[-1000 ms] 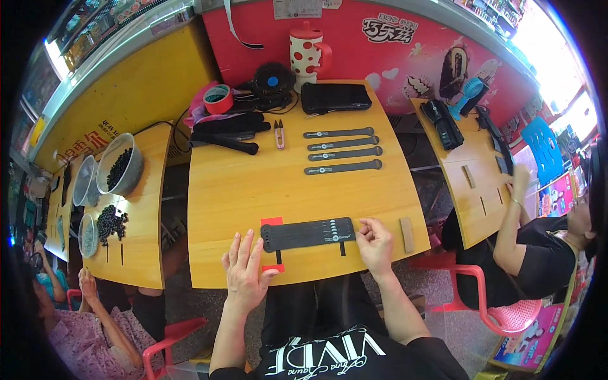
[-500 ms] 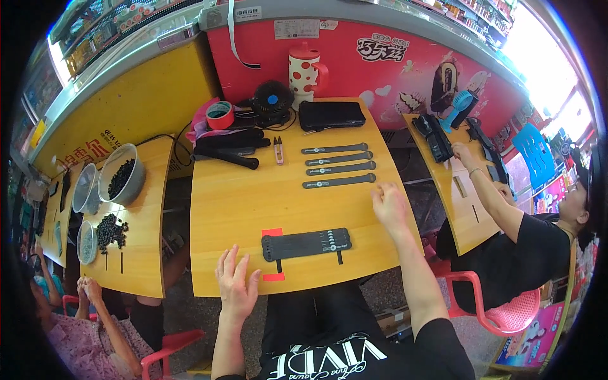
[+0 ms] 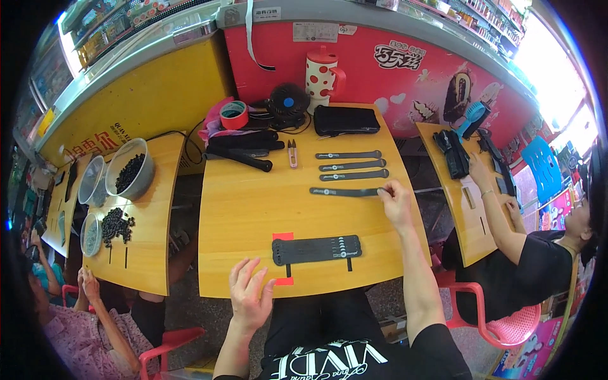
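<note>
My right hand (image 3: pixel 396 204) pinches the right, rounded end of a dark grey strap (image 3: pixel 345 192), which is printed with a small white mark. That end looks slightly raised. Beyond it, three matching straps (image 3: pixel 353 166) lie roughly parallel on the wooden table. Closer to me is a fanned stack of the same straps (image 3: pixel 307 251), with holes at its left end and white print at its right. My left hand (image 3: pixel 251 292) hovers by the table's near edge, fingers spread and holding nothing, left of the stack.
Red tape pieces (image 3: pixel 284 281) and black marks (image 3: pixel 349 265) lie around the stack. Farther back are thread snips (image 3: pixel 292 154), a tape roll (image 3: pixel 234 114), a fan (image 3: pixel 289 101), a black pouch (image 3: pixel 346 120) and a spotted tumbler (image 3: pixel 320 77). People sit at tables on both sides.
My right hand has closed on the nearest strap's right end and shifted it slightly toward me, away from the other three. My left hand stays open near the stack. The whole view has shifted slightly.
</note>
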Demonstrator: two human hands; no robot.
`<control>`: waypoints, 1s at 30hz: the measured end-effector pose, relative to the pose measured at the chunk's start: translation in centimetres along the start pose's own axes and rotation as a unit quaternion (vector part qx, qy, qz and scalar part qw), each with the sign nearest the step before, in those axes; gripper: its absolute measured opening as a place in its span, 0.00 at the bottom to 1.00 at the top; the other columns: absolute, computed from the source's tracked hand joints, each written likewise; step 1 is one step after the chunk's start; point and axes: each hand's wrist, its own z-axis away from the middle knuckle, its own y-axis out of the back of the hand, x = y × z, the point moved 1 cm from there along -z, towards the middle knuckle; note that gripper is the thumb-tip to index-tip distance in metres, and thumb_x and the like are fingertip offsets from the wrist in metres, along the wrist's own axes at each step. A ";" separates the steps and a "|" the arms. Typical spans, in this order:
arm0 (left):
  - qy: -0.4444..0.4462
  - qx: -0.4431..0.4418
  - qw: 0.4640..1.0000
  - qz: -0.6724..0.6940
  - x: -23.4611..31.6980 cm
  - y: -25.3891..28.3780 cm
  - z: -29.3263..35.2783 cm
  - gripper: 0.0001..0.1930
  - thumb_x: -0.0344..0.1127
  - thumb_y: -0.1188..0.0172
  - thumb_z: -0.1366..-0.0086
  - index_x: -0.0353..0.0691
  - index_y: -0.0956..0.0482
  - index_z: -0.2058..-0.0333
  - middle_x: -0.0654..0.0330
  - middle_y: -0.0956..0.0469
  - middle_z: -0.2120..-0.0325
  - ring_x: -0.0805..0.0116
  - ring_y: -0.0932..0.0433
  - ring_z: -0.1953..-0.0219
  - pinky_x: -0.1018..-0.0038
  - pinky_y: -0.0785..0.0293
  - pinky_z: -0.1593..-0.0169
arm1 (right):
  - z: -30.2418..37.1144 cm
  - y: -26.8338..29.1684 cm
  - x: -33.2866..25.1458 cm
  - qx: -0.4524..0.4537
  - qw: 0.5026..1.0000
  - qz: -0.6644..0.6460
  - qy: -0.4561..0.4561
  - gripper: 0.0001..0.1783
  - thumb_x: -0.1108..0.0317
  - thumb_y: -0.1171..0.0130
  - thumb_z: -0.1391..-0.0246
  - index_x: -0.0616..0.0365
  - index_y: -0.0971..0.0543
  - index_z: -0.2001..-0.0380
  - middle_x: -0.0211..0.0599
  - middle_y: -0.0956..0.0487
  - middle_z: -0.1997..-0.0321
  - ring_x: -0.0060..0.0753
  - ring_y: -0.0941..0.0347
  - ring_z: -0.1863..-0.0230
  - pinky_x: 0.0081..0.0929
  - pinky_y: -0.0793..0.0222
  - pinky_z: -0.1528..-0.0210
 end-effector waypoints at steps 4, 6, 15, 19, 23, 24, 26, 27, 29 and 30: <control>-0.050 0.013 0.998 0.041 3.0 1.0 -2.1 0.16 0.27 0.32 0.46 0.32 0.19 0.58 0.45 0.23 0.51 0.42 0.27 0.47 0.57 0.30 0.44 | 5.2 2.7 -10.1 -0.050 0.981 -0.064 0.178 0.06 0.83 0.36 0.52 0.65 0.24 0.72 0.37 0.24 0.73 0.26 0.27 0.73 0.25 0.34 0.71; -0.103 0.020 0.989 0.104 5.4 1.6 -4.6 0.16 0.25 0.32 0.47 0.32 0.20 0.57 0.46 0.22 0.52 0.42 0.25 0.50 0.56 0.28 0.46 | 7.1 3.7 -14.3 -0.072 0.972 -0.088 0.205 0.07 0.85 0.36 0.53 0.65 0.24 0.71 0.36 0.24 0.73 0.26 0.27 0.72 0.25 0.34 0.72; -0.127 -0.042 0.957 0.259 11.3 5.1 -12.3 0.10 0.19 0.35 0.45 0.31 0.18 0.62 0.52 0.20 0.71 0.59 0.19 0.70 0.71 0.23 0.66 | 10.7 4.3 -22.1 -0.144 0.911 -0.234 0.308 0.28 0.72 0.23 0.60 0.59 0.21 0.52 0.35 0.22 0.61 0.29 0.23 0.60 0.26 0.27 0.61; 0.063 0.081 0.864 0.493 9.7 3.4 -9.8 0.05 0.19 0.38 0.36 0.30 0.18 0.62 0.61 0.19 0.69 0.75 0.19 0.67 0.80 0.23 0.67 | 13.9 1.5 -17.8 -0.337 0.868 -0.341 0.128 0.35 0.71 0.24 0.56 0.57 0.25 0.42 0.35 0.20 0.53 0.26 0.23 0.52 0.28 0.29 0.50; 0.147 0.150 0.807 0.552 7.1 1.4 -5.8 0.07 0.18 0.39 0.37 0.31 0.18 0.61 0.60 0.19 0.68 0.73 0.19 0.68 0.80 0.23 0.67 | 20.0 0.5 -12.8 -0.369 0.864 -0.330 -0.095 0.09 0.78 0.37 0.43 0.64 0.17 0.58 0.29 0.18 0.67 0.17 0.25 0.66 0.19 0.28 0.63; 0.175 0.174 0.783 0.571 6.1 0.7 -4.3 0.07 0.17 0.39 0.37 0.31 0.18 0.61 0.59 0.19 0.68 0.73 0.19 0.69 0.80 0.23 0.67 | 20.9 0.8 -12.2 -0.370 0.862 -0.330 -0.102 0.09 0.78 0.37 0.43 0.64 0.17 0.58 0.29 0.18 0.67 0.17 0.25 0.66 0.19 0.28 0.63; 0.204 0.197 0.756 0.590 5.3 -0.3 -2.3 0.07 0.17 0.39 0.37 0.32 0.18 0.61 0.59 0.19 0.67 0.72 0.19 0.69 0.79 0.23 0.68 | 21.8 1.4 -11.2 -0.393 0.819 -0.389 -0.155 0.09 0.82 0.40 0.43 0.70 0.18 0.59 0.34 0.18 0.63 0.20 0.23 0.64 0.17 0.27 0.59; 0.223 0.215 0.731 0.608 5.2 -0.7 -1.4 0.07 0.17 0.39 0.37 0.32 0.18 0.62 0.58 0.19 0.68 0.72 0.20 0.70 0.79 0.23 0.68 | 22.2 1.5 -10.8 -0.408 0.810 -0.388 -0.163 0.09 0.82 0.40 0.44 0.70 0.18 0.59 0.34 0.18 0.64 0.20 0.23 0.64 0.17 0.28 0.60; 0.242 0.233 0.698 0.632 4.6 -1.6 0.1 0.07 0.18 0.38 0.38 0.32 0.18 0.62 0.57 0.19 0.68 0.72 0.20 0.70 0.78 0.24 0.71 | 22.6 1.8 -10.3 -0.417 0.819 -0.370 -0.137 0.07 0.82 0.40 0.45 0.69 0.18 0.62 0.32 0.20 0.66 0.19 0.26 0.67 0.16 0.30 0.64; 0.247 0.235 0.698 0.630 4.3 -1.8 0.6 0.07 0.18 0.38 0.38 0.32 0.18 0.62 0.57 0.19 0.68 0.72 0.20 0.70 0.78 0.24 0.71 | 22.6 1.7 -9.9 -0.409 0.827 -0.362 -0.131 0.07 0.83 0.41 0.45 0.68 0.18 0.63 0.31 0.21 0.66 0.18 0.27 0.68 0.16 0.31 0.66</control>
